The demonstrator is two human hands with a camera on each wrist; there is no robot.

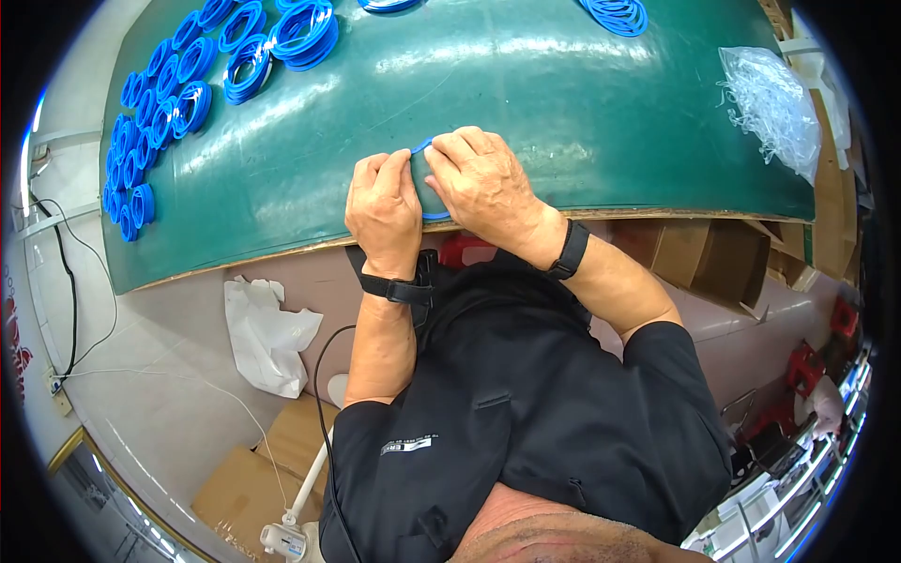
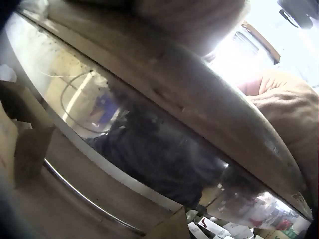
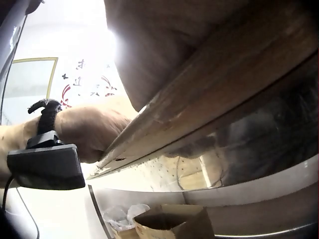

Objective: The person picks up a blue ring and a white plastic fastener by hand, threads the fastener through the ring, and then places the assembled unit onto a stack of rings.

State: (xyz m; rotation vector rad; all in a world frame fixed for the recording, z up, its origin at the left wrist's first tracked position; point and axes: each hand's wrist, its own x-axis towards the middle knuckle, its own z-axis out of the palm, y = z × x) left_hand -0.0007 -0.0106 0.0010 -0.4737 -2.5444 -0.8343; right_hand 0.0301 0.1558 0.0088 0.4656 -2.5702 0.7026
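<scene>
In the head view both hands meet at the near edge of the green table mat (image 1: 582,113). Between them is a thin blue ring (image 1: 421,145); only short arcs of it show above and below the fingers. My left hand (image 1: 383,202) has its fingers curled over the ring's left side. My right hand (image 1: 474,174) pinches its right side, knuckles up. Each wrist wears a black strap. The right wrist view shows the left wrist with its strap and black camera (image 3: 45,164) beside the wooden table edge (image 3: 199,99). The ring does not show in either wrist view.
Several blue rings (image 1: 160,103) lie in rows and stacks at the mat's far left and along its back. A clear plastic bag (image 1: 774,108) sits at the right end. Cardboard boxes (image 1: 713,253), a red stool (image 1: 465,249) and a white bag (image 1: 267,338) lie below.
</scene>
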